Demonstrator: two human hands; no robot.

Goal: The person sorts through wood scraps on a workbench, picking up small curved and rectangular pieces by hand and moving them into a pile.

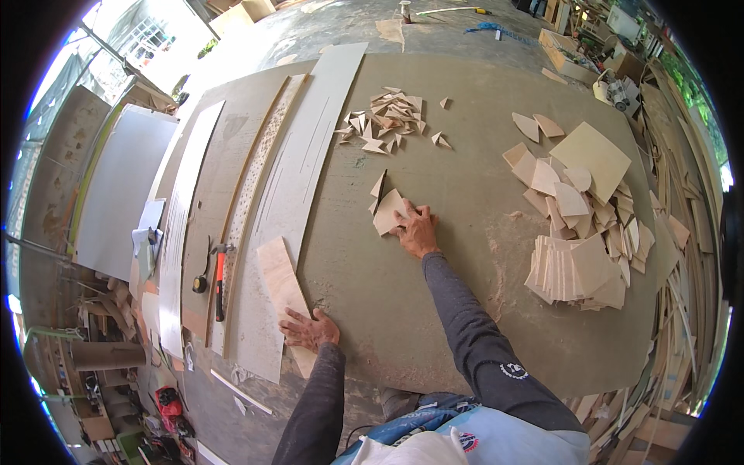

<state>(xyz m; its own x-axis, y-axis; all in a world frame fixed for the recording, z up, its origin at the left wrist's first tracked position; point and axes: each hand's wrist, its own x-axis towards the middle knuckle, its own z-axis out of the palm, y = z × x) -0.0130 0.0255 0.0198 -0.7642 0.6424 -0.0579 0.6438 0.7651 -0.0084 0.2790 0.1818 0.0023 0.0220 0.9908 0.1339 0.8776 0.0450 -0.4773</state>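
My left hand [310, 330] lies with its fingers spread across a pale plywood strip [280, 271], which rests at a slant over the edge of a long grey-white panel [310, 147]. My right hand [418, 232] reaches farther forward, fingers apart, its fingertips touching the edge of a small cut plywood piece [388, 215] on the table. A slim black pencil-like stick [380, 192] lies on that piece's far left side, over a second small offcut [375, 186]. Beyond it sits a loose pile of small triangular offcuts [399, 112].
At the right is a big heap of plywood pieces [570, 267], some curved, with a square sheet [593, 159] on top. A hammer [220, 283] and a tape measure [200, 284] lie left, near a long wooden strip [260, 170]. Stacked boards [682, 155] line the right side.
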